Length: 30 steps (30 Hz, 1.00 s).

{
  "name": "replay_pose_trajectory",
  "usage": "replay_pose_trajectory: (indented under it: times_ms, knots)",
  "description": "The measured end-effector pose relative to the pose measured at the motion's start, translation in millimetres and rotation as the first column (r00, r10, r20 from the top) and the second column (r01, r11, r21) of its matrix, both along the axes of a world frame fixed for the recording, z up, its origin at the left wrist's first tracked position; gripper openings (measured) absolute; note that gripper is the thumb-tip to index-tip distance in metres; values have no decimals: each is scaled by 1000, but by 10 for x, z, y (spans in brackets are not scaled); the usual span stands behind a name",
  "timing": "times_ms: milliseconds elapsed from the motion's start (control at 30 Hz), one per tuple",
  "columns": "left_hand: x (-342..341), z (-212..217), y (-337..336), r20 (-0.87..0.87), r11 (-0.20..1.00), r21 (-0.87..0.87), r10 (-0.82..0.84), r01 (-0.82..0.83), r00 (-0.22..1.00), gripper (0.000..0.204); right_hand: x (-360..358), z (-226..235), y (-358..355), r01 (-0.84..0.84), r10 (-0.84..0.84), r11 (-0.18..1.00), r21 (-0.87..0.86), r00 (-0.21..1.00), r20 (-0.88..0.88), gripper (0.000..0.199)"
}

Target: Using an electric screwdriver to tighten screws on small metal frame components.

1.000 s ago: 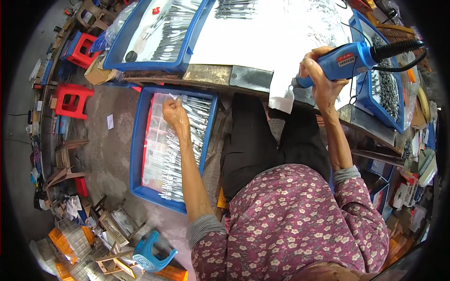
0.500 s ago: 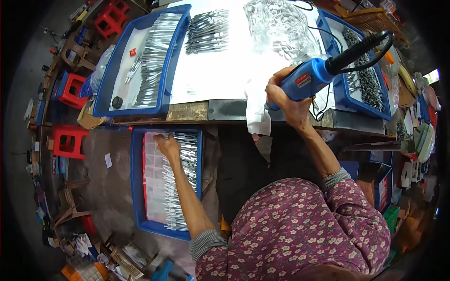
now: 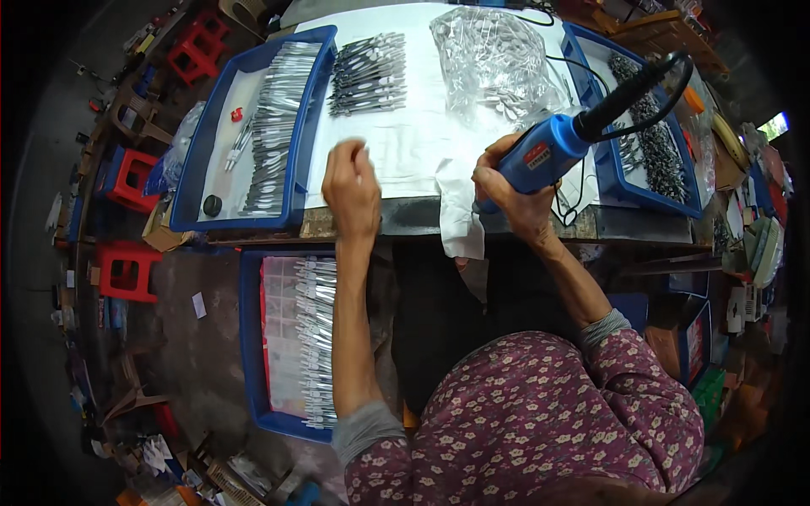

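My left hand (image 3: 352, 190) is over the near edge of the white-covered tabletop, smeared a little by motion. Its fingers are curled in, and nothing sticks out of them. My right hand (image 3: 516, 190) grips a blue corded electric screwdriver (image 3: 540, 156), tilted with its cable end up and to the right; its tip is hidden. Ahead of my left hand lies a row of slim dark-and-silver metal pieces (image 3: 369, 74). Below the table edge, a blue tray (image 3: 253, 354) holds many slim silvery pieces (image 3: 317, 337), partly covered by my left forearm.
On the table's left is a blue tray (image 3: 190, 181) of slim metal pieces. A clear plastic bag (image 3: 489, 63) of small metal parts lies at the back. Dark small parts (image 3: 662, 156) fill another blue tray (image 3: 582, 59) on the right. Red stools (image 3: 126, 270) stand at left.
My left hand has left the lower tray and come up over the table edge. My right hand keeps its hold on the electric screwdriver, nearly in place.
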<state>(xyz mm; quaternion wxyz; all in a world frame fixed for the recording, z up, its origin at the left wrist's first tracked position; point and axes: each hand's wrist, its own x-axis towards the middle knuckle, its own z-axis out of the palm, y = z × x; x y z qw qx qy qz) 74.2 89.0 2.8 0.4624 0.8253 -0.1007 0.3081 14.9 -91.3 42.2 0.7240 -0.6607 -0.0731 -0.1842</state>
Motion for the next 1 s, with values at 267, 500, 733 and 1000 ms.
replay_pose_trajectory:
  times_ms: [267, 500, 733, 1000]
  knots:
    - [1276, -162, -242, 116, 904, 428, -54, -1, 992, 14, 19, -41, 24, 46, -47, 998, -30, 999, -25, 19]
    - [1551, -298, -413, 76, 776, 627, 31, -72, 997, 12, 30, -123, -35, 32, -18, 991, -130, 994, 105, 20]
    - [1575, -361, -409, 136, 713, 680, 102, -168, 985, 18, -14, -164, -28, 21, -12, 996, -81, 994, 108, 19]
    - [1118, -65, -112, 464, 879, 438, -40, -190, 885, 27, 15, -149, -29, 20, -9, 997, -71, 989, 147, 20]
